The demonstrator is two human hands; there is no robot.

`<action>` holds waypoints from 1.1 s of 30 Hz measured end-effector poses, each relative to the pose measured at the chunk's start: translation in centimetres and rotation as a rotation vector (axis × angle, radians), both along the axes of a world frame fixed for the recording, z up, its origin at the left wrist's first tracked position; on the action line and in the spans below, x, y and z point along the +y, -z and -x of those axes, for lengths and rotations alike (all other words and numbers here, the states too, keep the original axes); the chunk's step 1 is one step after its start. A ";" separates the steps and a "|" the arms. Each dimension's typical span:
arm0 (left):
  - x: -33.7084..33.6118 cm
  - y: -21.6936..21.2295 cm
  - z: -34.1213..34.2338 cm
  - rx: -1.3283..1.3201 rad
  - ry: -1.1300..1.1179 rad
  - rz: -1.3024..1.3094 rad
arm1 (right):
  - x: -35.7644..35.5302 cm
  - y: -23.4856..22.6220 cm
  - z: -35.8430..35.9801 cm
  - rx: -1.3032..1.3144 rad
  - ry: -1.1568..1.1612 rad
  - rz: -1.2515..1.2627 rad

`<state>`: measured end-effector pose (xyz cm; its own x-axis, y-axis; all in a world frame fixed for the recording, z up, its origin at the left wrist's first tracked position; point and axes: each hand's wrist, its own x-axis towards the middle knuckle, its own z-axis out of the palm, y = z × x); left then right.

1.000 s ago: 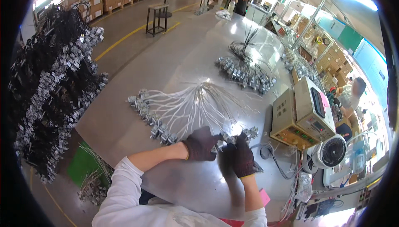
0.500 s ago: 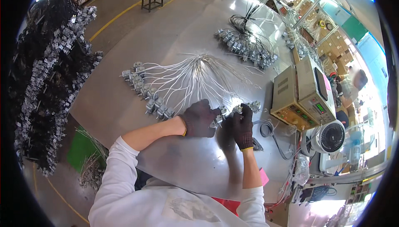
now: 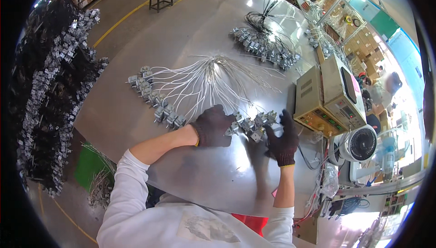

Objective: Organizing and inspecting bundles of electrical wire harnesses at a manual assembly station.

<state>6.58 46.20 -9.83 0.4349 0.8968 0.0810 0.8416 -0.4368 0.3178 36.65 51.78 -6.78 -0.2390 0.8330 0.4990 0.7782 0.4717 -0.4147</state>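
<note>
Both my hands wear dark knitted gloves. My left hand (image 3: 213,127) is closed beside the row of grey power plugs (image 3: 256,125), its fingertips against the leftmost plug of that row; its grip is partly hidden. My right hand (image 3: 282,141) is open at the row's right end, thumb and fingers spread, holding nothing. White cables (image 3: 211,75) fan out from a gathered bundle beyond my hands to these plugs and to another row of grey plugs (image 3: 152,94) on the left. The cables lie on the metal tabletop (image 3: 200,175).
Stacked bench instruments (image 3: 313,100) stand right of my right hand, with a small fan (image 3: 362,147) beside them. Farther back lies a bundle of dark-corded plugs (image 3: 268,50). Black cords with plugs (image 3: 54,93) hang in a mass at left. A person (image 3: 383,91) is at far right.
My right hand has let go of the plugs, opened and moved right. The right-hand plugs now show more fully. The instrument's green display has changed. My left hand stays nearly in place.
</note>
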 end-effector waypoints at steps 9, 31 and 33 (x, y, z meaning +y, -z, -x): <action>0.3 -0.9 0.2 0.034 -0.015 0.055 | 2.2 0.7 3.9 -0.022 -0.038 0.268; -0.1 -0.6 0.4 0.079 -0.005 0.027 | 7.3 -0.6 -0.9 -0.363 -0.383 0.649; -0.6 -4.2 -0.4 0.320 -0.055 -0.085 | 6.6 1.5 -2.7 -0.272 -0.525 0.439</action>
<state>7.02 45.63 -5.62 0.4017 0.9154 0.0241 0.9157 -0.4018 -0.0018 39.38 58.34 -8.28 -0.7291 0.6843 0.0117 0.5980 0.6453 -0.4754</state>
